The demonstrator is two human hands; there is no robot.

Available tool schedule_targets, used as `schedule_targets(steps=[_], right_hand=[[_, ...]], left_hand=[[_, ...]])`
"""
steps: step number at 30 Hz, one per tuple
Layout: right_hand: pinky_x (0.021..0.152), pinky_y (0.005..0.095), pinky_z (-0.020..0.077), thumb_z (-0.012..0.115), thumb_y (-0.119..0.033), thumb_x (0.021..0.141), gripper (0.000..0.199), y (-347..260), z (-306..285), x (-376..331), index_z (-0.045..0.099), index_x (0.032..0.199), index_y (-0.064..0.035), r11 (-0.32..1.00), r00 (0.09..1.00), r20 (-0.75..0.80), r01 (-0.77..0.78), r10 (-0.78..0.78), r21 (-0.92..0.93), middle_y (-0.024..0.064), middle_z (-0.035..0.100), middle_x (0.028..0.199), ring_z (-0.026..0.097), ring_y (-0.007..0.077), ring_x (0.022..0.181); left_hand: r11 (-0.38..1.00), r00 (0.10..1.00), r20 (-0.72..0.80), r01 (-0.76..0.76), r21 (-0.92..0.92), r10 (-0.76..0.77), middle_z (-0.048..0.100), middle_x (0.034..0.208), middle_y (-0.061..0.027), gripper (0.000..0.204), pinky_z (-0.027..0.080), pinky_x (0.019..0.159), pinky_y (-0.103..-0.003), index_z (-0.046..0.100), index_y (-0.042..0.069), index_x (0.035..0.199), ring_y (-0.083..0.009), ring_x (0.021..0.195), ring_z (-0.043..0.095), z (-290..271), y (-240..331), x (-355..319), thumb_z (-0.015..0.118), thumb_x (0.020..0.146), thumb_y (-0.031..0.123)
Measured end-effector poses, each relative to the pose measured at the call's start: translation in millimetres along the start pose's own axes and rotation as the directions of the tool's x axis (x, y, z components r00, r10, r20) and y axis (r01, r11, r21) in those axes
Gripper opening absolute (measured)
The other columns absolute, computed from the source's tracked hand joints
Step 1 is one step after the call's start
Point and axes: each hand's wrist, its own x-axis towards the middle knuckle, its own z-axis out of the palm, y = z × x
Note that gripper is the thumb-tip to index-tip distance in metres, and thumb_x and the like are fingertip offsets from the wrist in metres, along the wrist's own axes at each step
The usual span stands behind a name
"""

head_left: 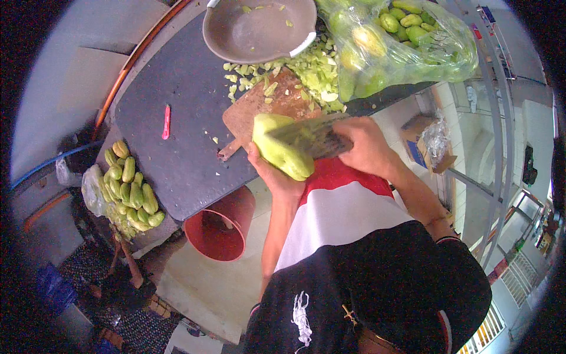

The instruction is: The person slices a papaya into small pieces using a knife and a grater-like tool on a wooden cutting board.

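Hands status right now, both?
Left hand: closed, holding a pale green fruit.
Right hand: closed, holding a broad-bladed knife, blade at the fruit.

edges bent | rim black, grainy | lower left dim | glare: plastic bag (pixel 407 62) | blur: knife (pixel 309 134)

Left hand (pixel 280 179) cupped, thumb extended; bare left forearm (pixel 277 236) reaching forward; right hand (pixel 364 146) curled in a grip; bare right forearm (pixel 420 197) slanting inward from the side.
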Motion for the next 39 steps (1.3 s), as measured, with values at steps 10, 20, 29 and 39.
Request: schedule_targets(steps=[10,20,29,39], right_hand=[[0.065,0.044,0.0505,0.072,-0.008,0.062,0.021,-19.3,8.9,8.8,0.056,0.076,-0.0065,0.977,0.987,0.001,0.158,-0.16,-0.145,0.0088,0.062,0.075,0.062,0.0341,0.071],[0.067,0.0451,0.0528,0.073,-0.013,0.063,0.019,0.7,6.1,2.0,0.06,0.077,-0.0086,0.957,0.978,0.0,0.204,-0.209,-0.208,0.0083,0.065,0.077,0.065,0.0333,0.073],[0.07,0.0445,0.053,0.073,-0.013,0.065,0.02,27.7,13.7,1.2,0.064,0.082,-0.0066,0.968,0.995,-0.046,0.077,-0.09,-0.237,0.0127,0.067,0.08,0.065,0.0352,0.075],[0.072,0.0478,0.0545,0.073,-0.018,0.069,0.021,26.5,-10.2,-8.6,0.067,0.086,-0.0071,0.99,0.999,0.037,-0.005,0.01,-0.137,0.0145,0.068,0.083,0.067,0.0372,0.079]], left_hand=[[0.998,0.997,0.051,0.065,0.003,-0.065,0.06,0.124,-0.0094,0.069,0.051,0.095,-0.045,0.054,0.012,0.13,-0.0271,0.111,0.06,-35.7,-12.4,-2.5,0.048,0.089,0.067],[0.996,0.997,0.047,0.062,0.059,-0.065,0.058,0.127,-0.0107,0.08,0.05,0.096,-0.045,0.052,0.012,0.131,-0.0285,0.114,0.058,-8.5,-1.8,-6.1,0.041,0.087,0.077],[0.994,1.0,0.027,-0.011,0.108,0.008,0.062,0.119,-0.0104,0.077,0.057,0.08,-0.044,0.052,0.012,0.131,-0.0289,0.101,0.064,3.9,-1.9,-7.1,0.045,0.086,0.074],[0.998,0.997,0.075,-0.005,0.055,0.001,0.062,0.12,-0.0152,0.07,0.057,0.08,-0.045,0.049,0.006,0.134,-0.032,0.101,0.065,-1.0,-7.2,-6.1,0.05,0.087,0.058]])
